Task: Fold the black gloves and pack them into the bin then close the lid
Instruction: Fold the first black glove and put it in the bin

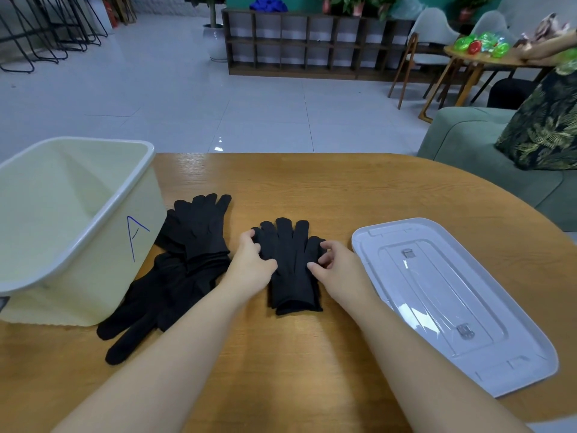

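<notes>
A pair of black gloves [290, 260] lies stacked flat in the middle of the wooden table, fingers pointing away from me. My left hand [249, 264] pinches its left edge by the thumb side. My right hand [334, 267] pinches its right edge at the little finger. A heap of more black gloves [184, 260] lies to the left, against the bin. The cream bin [78, 226], marked with a blue "A", stands open at the left and looks empty. Its pale grey lid [452, 301] lies flat on the table at the right.
The round wooden table [312, 189] ends in a curved far edge, with tiled floor beyond. A green sofa [474, 142] with a leaf-print cushion stands at the right. A dark shelf unit, chairs and a small table with colourful objects stand further back.
</notes>
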The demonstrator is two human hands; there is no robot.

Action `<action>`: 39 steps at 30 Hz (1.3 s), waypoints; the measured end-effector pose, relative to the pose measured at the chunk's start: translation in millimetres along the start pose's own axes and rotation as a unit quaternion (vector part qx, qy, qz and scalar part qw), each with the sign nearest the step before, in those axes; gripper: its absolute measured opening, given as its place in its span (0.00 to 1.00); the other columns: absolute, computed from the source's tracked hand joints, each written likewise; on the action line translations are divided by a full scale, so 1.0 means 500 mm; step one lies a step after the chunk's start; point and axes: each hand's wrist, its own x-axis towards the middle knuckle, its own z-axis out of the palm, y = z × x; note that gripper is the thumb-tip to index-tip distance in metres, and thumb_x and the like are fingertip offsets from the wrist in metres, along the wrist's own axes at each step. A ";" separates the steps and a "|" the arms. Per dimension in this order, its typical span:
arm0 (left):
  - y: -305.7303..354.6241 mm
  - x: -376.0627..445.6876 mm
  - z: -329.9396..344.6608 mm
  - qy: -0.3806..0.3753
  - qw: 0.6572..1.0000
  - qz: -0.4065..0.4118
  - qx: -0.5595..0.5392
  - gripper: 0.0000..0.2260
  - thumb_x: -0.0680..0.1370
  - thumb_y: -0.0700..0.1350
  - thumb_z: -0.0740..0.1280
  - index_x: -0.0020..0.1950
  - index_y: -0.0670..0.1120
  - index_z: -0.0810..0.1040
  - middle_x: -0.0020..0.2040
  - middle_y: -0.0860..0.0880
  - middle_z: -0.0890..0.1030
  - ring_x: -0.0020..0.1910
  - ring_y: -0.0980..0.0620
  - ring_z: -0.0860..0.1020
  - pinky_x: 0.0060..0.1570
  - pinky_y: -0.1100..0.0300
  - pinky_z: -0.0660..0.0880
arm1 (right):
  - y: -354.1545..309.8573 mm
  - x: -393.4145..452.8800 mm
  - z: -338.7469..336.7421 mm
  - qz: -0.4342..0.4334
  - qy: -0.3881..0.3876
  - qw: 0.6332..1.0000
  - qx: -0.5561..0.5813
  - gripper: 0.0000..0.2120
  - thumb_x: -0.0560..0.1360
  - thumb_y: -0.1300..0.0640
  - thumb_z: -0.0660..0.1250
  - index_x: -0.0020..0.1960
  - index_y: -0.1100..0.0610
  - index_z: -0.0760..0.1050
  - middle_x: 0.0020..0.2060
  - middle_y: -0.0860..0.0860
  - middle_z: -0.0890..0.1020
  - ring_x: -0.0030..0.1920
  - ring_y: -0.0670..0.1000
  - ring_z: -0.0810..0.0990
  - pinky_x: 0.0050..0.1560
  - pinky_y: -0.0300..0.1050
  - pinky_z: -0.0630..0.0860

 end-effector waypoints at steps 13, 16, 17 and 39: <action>-0.014 -0.023 0.010 0.008 0.949 0.105 0.296 0.29 0.72 0.50 0.71 0.70 0.48 0.65 0.74 0.47 0.51 0.69 0.44 0.64 0.68 0.51 0.66 | -0.018 0.019 -0.005 0.073 -0.018 0.997 0.007 0.20 0.74 0.59 0.67 0.64 0.59 0.68 0.45 0.50 0.79 0.45 0.49 0.77 0.41 0.41 0.72; -0.016 -0.031 0.008 0.028 0.896 0.190 0.401 0.28 0.74 0.51 0.66 0.72 0.51 0.63 0.75 0.47 0.49 0.74 0.45 0.49 0.71 0.48 0.56 | -0.034 0.021 -0.013 0.096 -0.018 0.995 -0.023 0.19 0.74 0.57 0.67 0.62 0.63 0.69 0.47 0.57 0.81 0.47 0.56 0.81 0.47 0.49 0.77; -0.017 -0.030 0.008 0.007 0.884 0.215 0.415 0.27 0.75 0.48 0.63 0.74 0.53 0.60 0.77 0.48 0.48 0.76 0.46 0.45 0.73 0.47 0.52 | -0.040 0.022 -0.016 0.100 -0.023 0.994 -0.043 0.19 0.75 0.56 0.67 0.61 0.64 0.70 0.50 0.60 0.82 0.50 0.58 0.81 0.50 0.51 0.78; -0.065 -0.019 0.008 -0.085 0.838 0.260 0.472 0.34 0.70 0.67 0.42 0.76 0.58 0.48 0.78 0.56 0.47 0.76 0.56 0.41 0.75 0.51 0.41 | -0.044 0.054 0.001 0.091 -0.091 0.989 -0.077 0.13 0.72 0.53 0.71 0.51 0.62 0.77 0.42 0.55 0.82 0.41 0.52 0.79 0.39 0.44 0.75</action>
